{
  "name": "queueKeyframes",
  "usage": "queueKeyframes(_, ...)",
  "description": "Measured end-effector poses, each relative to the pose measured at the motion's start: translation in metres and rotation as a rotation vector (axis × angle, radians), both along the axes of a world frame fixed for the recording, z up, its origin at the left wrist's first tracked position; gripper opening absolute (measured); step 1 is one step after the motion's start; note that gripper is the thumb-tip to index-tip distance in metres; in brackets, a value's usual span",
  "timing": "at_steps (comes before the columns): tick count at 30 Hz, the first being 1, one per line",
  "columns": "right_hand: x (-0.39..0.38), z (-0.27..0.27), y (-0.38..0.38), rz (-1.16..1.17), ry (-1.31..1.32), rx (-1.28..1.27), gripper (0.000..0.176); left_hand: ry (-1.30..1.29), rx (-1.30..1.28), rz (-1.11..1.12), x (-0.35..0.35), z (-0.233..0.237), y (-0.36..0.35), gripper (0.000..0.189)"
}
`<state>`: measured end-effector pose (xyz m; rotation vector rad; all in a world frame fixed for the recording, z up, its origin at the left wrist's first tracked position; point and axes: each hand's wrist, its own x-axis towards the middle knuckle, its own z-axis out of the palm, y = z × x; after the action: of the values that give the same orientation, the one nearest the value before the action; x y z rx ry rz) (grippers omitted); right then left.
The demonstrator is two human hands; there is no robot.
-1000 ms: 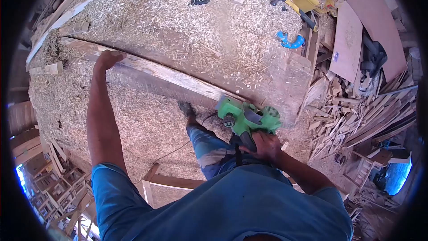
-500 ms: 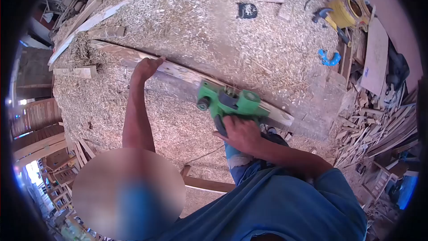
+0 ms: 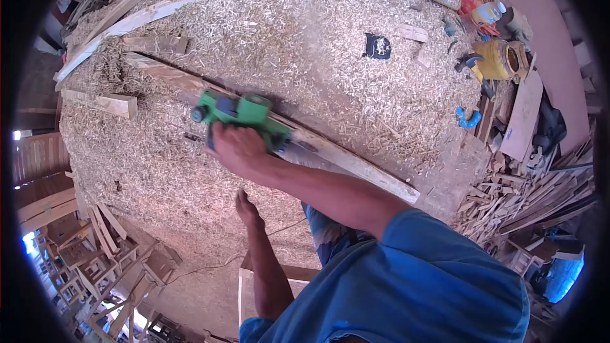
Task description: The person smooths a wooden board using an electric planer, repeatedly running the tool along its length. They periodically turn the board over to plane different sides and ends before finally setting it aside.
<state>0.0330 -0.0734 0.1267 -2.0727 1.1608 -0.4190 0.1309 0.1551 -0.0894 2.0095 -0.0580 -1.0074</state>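
My right hand (image 3: 238,147) is closed around the handle of a green electric planer (image 3: 248,111). The planer rests on a long wooden board (image 3: 356,155), left of the board's middle, and is slightly blurred. This board lies slantwise across the shavings, its far-left end (image 3: 143,62) farther from me. My left hand (image 3: 249,209) is off the board, nearer my body, seen edge-on with its fingers stretched out and nothing visible in it. Part of the board is hidden beneath the planer.
Wood shavings (image 3: 305,44) cover the work surface. Offcuts (image 3: 117,105) and a long pale strip (image 3: 136,22) lie to the left. At right are a hammer (image 3: 480,76), a yellow container (image 3: 492,57), a blue curved piece (image 3: 468,118) and scrap wood (image 3: 502,190). A thin cord (image 3: 210,267) runs below.
The planer and my right hand have moved left along the board. My left hand has let go of the board and drawn back toward my body. The view has shifted slightly.
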Motion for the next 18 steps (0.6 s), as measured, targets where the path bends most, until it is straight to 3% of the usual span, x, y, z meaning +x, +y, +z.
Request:
queueKeyframes(3, 0.031, 0.001, -0.024, -0.038, -0.042, 0.008, 0.057, 0.181, 0.111, 0.068, -0.036, 0.006, 0.020, 0.066)
queueKeyframes(6, 0.006, 0.021, -0.031, -0.069, -0.052, 0.087, 0.062, 0.069, 0.026, -0.025, -0.039, 0.002, 0.009, 0.073)
queueKeyframes(7, -0.014, 0.027, -0.028, -0.081, -0.044, 0.127, 0.064, 0.013, 0.012, -0.023, -0.044, 0.025, -0.011, 0.078)
queueKeyframes(8, -0.039, 0.030, -0.020, -0.099, -0.035, 0.134, 0.065, -0.033, 0.002, -0.015, -0.049, 0.045, -0.035, 0.082)
queueKeyframes(9, -0.071, 0.031, -0.008, -0.109, -0.016, 0.144, 0.067, -0.149, -0.140, -0.092, -0.031, 0.015, -0.042, 0.086)
queueKeyframes(10, -0.107, 0.031, 0.010, -0.113, 0.015, 0.165, 0.068, -0.252, -0.237, -0.171, -0.027, 0.015, -0.059, 0.088)
queueKeyframes(12, -0.183, 0.038, 0.043, -0.166, 0.158, 0.241, 0.072, -0.217, -0.356, -0.210, -0.059, 0.078, -0.108, 0.086)
queueKeyframes(13, -0.226, 0.041, 0.059, -0.160, 0.163, 0.216, 0.070, -0.222, -0.286, -0.274, -0.058, 0.068, -0.128, 0.089)
queueKeyframes(14, -0.271, 0.045, 0.080, -0.156, 0.166, 0.194, 0.068, -0.088, -0.228, -0.287, -0.080, 0.096, -0.145, 0.093)
queueKeyframes(15, -0.318, 0.037, 0.102, -0.146, 0.128, 0.151, 0.065, -0.005, -0.111, -0.271, -0.092, 0.101, -0.161, 0.095)
queueKeyframes(16, -0.365, 0.023, 0.121, -0.137, 0.078, 0.099, 0.062, 0.031, -0.275, -0.394, -0.088, 0.068, -0.176, 0.094)
queueKeyframes(18, -0.452, 0.017, 0.165, -0.193, 0.010, 0.185, 0.054, 0.008, -0.336, -0.296, -0.115, 0.067, -0.177, 0.091)
